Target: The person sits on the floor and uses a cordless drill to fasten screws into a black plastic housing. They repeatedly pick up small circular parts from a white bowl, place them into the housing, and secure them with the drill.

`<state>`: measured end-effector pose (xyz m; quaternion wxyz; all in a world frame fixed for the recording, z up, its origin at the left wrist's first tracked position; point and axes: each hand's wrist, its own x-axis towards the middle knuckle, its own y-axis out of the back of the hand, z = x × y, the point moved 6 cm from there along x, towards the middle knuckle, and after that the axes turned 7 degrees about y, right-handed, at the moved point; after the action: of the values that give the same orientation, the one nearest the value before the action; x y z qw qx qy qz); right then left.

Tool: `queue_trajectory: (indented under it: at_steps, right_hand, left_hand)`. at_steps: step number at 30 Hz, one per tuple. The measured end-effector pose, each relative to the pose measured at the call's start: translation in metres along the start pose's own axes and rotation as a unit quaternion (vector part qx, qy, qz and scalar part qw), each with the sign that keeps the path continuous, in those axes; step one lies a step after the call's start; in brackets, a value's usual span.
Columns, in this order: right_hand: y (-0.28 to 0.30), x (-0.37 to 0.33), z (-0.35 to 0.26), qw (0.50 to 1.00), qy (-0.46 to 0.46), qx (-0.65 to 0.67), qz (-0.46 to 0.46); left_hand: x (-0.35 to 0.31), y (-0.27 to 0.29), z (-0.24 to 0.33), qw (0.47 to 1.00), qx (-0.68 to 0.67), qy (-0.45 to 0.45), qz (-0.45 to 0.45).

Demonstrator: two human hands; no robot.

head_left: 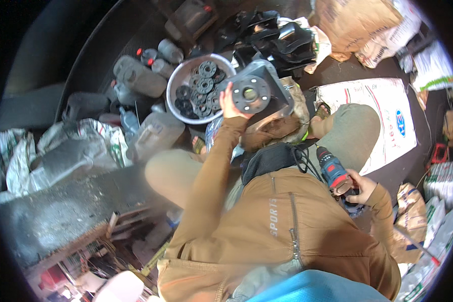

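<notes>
My left hand is closed on the left edge of a round black flange with a centre hole and smaller holes around it. The flange lies over a dark, square-rimmed piece between my knees; whether the two are joined I cannot tell. In my right hand is a blue and red cordless drill, held by its handle beside my right thigh. Its bit points up and to the left, apart from the flange. Just left of my left hand, a metal basin holds several similar black flanges.
Grey jerrycans and bottles crowd the left side. Black moulded parts are heaped beyond the basin. A white sack lies flat under my right leg, with brown paper bags at the far right. A dark bench surface stands at the left.
</notes>
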<state>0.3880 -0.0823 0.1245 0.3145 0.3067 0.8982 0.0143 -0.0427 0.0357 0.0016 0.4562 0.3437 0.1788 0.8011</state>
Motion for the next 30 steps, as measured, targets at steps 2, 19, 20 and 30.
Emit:
queue_trajectory:
  at_steps: [2,19,20,30]
  right_hand:
    - [0.025,0.001,-0.037,0.988,0.076,-0.134,-0.029]
    - [0.195,0.063,0.156,0.503,0.159,0.630,0.570]
    - [0.194,0.066,0.194,0.462,0.114,0.655,0.586]
    - [0.184,0.129,0.491,0.316,-0.025,0.716,0.621]
  left_hand:
    - [0.016,0.016,0.034,0.994,-0.084,0.031,-0.058]
    - [0.042,0.006,0.164,0.944,0.135,-0.200,-0.226]
    - [0.034,0.011,0.135,0.940,0.154,-0.182,-0.245]
    - [-0.015,0.112,0.000,0.747,0.075,0.567,-0.338]
